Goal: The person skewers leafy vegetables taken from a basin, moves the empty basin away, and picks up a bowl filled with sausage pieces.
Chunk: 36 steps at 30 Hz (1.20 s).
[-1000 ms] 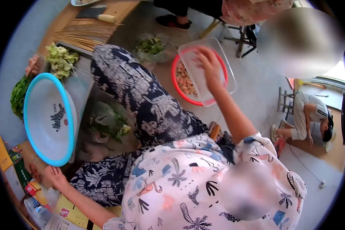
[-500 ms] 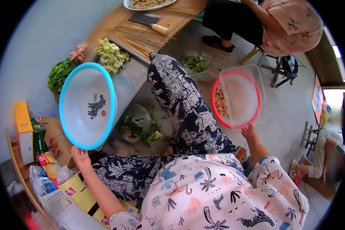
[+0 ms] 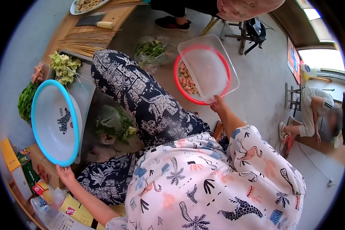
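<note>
My left hand grips the lower rim of a white basin with a blue edge and a zebra print, which is tilted so its inside faces me. With my right hand I pinch the near edge of a clear plastic container. It lies over part of a red-rimmed basin on the floor. Chopped pinkish and pale food pieces show in that basin beside the container. Beside the white basin are pale leafy vegetables, dark greens and pink sausages.
A cleaver, skewer sticks and a plate of food lie on the wooden table. Bagged greens and more greens are on the floor. One person sits ahead; another sits at right. Boxes stand lower left.
My view has swung to the right, so the surroundings sit further left. Both hands keep hold of the basin and the clear container. The person at right shows more fully.
</note>
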Each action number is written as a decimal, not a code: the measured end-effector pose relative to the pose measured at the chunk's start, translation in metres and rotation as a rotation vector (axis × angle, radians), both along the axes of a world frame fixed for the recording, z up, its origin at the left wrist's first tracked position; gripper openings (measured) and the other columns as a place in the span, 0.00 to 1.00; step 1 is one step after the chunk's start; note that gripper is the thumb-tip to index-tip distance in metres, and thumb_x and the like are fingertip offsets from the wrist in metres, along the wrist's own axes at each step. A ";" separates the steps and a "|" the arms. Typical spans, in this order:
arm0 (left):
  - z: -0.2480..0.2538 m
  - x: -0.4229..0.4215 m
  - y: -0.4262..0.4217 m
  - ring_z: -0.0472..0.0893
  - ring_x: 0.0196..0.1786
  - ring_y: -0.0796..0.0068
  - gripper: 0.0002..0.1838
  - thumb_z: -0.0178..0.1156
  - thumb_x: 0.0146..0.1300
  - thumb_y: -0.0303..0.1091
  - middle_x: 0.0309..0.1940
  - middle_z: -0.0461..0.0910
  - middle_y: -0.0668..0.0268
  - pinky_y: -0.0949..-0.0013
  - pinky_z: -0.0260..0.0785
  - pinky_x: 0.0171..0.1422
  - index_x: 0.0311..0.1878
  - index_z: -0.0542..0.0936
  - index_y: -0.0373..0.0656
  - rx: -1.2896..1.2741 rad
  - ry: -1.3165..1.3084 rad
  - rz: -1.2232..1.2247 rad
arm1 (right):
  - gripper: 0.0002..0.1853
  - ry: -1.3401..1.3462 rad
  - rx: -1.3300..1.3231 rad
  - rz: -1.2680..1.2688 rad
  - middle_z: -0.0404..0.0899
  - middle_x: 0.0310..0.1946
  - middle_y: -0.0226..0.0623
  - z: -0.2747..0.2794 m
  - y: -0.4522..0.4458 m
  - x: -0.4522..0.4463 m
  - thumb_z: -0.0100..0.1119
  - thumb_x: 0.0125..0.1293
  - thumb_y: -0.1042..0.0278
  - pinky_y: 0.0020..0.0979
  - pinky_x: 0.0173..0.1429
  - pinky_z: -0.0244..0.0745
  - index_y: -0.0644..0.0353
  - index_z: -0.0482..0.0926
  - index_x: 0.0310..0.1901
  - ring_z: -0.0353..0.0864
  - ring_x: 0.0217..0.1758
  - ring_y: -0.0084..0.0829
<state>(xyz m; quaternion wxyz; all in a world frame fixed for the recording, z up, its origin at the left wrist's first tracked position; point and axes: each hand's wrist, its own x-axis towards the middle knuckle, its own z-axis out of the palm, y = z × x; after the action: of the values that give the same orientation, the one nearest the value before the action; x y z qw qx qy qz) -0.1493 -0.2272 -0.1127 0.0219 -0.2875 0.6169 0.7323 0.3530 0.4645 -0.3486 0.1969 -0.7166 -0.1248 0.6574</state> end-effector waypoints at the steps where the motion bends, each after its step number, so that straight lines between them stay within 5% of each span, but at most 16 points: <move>1: 0.001 0.000 0.001 0.67 0.61 0.65 0.24 0.57 0.64 0.42 0.58 0.69 0.64 0.60 0.60 0.64 0.60 0.68 0.41 0.007 -0.009 -0.001 | 0.17 0.021 -0.044 0.034 0.73 0.27 0.35 -0.005 0.004 0.000 0.60 0.59 0.58 0.29 0.27 0.73 0.57 0.68 0.43 0.71 0.24 0.30; 11: -0.002 -0.004 0.000 0.69 0.59 0.65 0.28 0.60 0.62 0.42 0.59 0.69 0.62 0.60 0.62 0.62 0.61 0.66 0.40 -0.003 -0.077 0.035 | 0.09 -0.016 0.151 -0.082 0.68 0.19 0.28 0.025 -0.008 0.017 0.59 0.54 0.63 0.25 0.24 0.68 0.55 0.70 0.33 0.67 0.19 0.25; 18: -0.005 -0.005 0.007 0.70 0.58 0.65 0.29 0.60 0.62 0.43 0.59 0.69 0.61 0.60 0.64 0.61 0.62 0.65 0.40 -0.007 -0.111 0.057 | 0.08 0.100 0.123 -0.357 0.75 0.23 0.35 0.024 -0.007 0.063 0.52 0.59 0.62 0.26 0.22 0.69 0.56 0.69 0.32 0.71 0.20 0.27; 26: -0.007 0.010 0.029 0.69 0.57 0.61 0.34 0.63 0.58 0.45 0.61 0.66 0.59 0.57 0.63 0.62 0.64 0.63 0.42 0.115 -0.197 0.067 | 0.26 0.146 -0.009 -0.454 0.81 0.29 0.43 -0.007 -0.002 0.100 0.33 0.67 0.52 0.23 0.25 0.72 0.70 0.73 0.42 0.73 0.20 0.31; 36: 0.004 0.047 0.082 0.71 0.51 0.60 0.35 0.67 0.54 0.47 0.52 0.69 0.57 0.59 0.71 0.53 0.59 0.65 0.37 0.292 -0.247 0.035 | 0.22 0.150 -0.080 -0.567 0.79 0.33 0.46 -0.052 0.002 0.116 0.32 0.71 0.55 0.24 0.25 0.72 0.69 0.68 0.44 0.72 0.22 0.33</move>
<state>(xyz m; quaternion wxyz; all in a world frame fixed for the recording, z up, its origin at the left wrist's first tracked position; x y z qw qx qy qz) -0.1025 -0.1453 -0.1091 0.1261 -0.3799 0.4917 0.7733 0.4689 0.4664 -0.4005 0.3529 -0.6796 0.1213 0.6315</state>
